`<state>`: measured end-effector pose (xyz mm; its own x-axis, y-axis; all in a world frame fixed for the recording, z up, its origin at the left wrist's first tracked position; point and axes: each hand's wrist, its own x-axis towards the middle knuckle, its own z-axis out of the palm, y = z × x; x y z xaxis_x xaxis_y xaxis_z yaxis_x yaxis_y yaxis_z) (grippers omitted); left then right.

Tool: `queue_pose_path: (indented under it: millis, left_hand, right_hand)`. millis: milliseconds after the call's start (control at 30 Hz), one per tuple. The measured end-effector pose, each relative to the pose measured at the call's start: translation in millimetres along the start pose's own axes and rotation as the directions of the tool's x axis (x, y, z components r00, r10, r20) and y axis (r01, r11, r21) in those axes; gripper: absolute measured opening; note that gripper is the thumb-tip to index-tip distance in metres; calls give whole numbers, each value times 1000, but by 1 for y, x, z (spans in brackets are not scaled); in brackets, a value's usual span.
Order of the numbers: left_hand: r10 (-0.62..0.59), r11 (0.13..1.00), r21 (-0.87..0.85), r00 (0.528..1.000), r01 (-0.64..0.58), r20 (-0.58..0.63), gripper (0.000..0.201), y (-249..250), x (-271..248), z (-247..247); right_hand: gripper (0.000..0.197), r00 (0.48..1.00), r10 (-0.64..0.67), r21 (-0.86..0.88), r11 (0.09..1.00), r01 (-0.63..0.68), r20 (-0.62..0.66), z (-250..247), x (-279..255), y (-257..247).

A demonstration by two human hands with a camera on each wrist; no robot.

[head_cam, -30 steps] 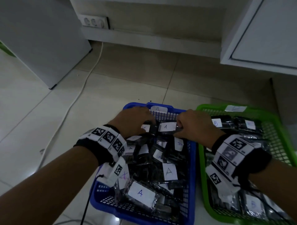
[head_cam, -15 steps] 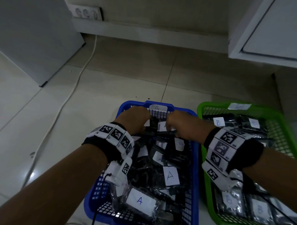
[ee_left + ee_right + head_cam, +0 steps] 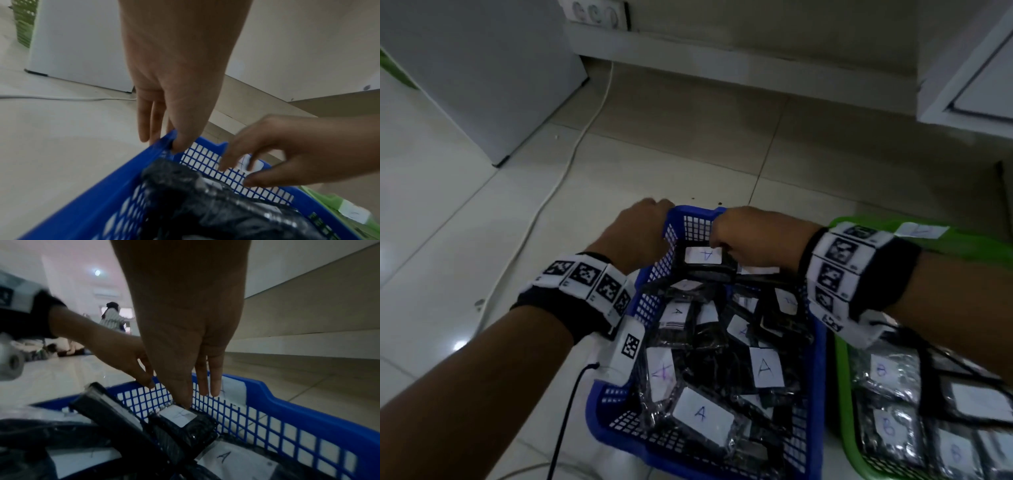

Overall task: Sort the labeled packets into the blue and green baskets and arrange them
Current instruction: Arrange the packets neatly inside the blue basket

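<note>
The blue basket (image 3: 594,407) holds several black packets labelled A (image 3: 702,414). Beside it on the right, the green basket (image 3: 839,394) holds packets labelled B (image 3: 883,370). My left hand (image 3: 643,229) pinches the blue basket's far left corner rim (image 3: 123,175), thumb inside and fingers outside. My right hand (image 3: 722,236) is at the far wall with its fingers straight. Its thumb presses the edge of one A packet (image 3: 703,263) lying against the mesh (image 3: 185,423).
A white cable (image 3: 571,154) runs over the tiled floor left of the baskets. A white cabinet (image 3: 482,68) stands at the back left and another (image 3: 979,85) at the back right. A black wire (image 3: 565,411) hangs from my left wrist. A person (image 3: 112,316) is far off.
Both hands moved from the packets out to the blue basket's far end. The left hand took hold of the corner rim, and an A packet now lies against the far wall.
</note>
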<state>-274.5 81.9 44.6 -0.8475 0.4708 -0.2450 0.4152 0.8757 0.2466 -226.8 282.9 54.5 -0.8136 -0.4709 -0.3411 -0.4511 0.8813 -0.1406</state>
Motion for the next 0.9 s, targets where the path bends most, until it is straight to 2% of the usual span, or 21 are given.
queue_pose_path:
  millis: [133,200,400,567,733,900]
  left_hand:
    - [0,999,-47,998,3,57,66,-8,-4,6]
    - [18,1000,-19,998,-17,66,66,-10,-4,10]
    - [68,997,17,995,-70,67,61,-12,-5,12]
    - [81,997,5,995,-82,49,60,-11,-9,10]
    - [84,996,18,995,-85,51,58,-10,-8,10]
    - [71,996,41,995,-74,70,61,-10,-7,9]
  right_hand:
    - [52,984,-122,-103,985,136,133,0,31,-18]
    - [56,983,-129,-109,984,144,133,8,38,-21]
    - [49,985,-166,-122,978,169,34,25,39,-19]
    - [56,991,-123,-118,985,129,53,27,44,-20]
    - [45,993,-75,-168,982,90,96,29,43,-26]
    - [37,989,-134,-244,959,146,66,26,45,-19]
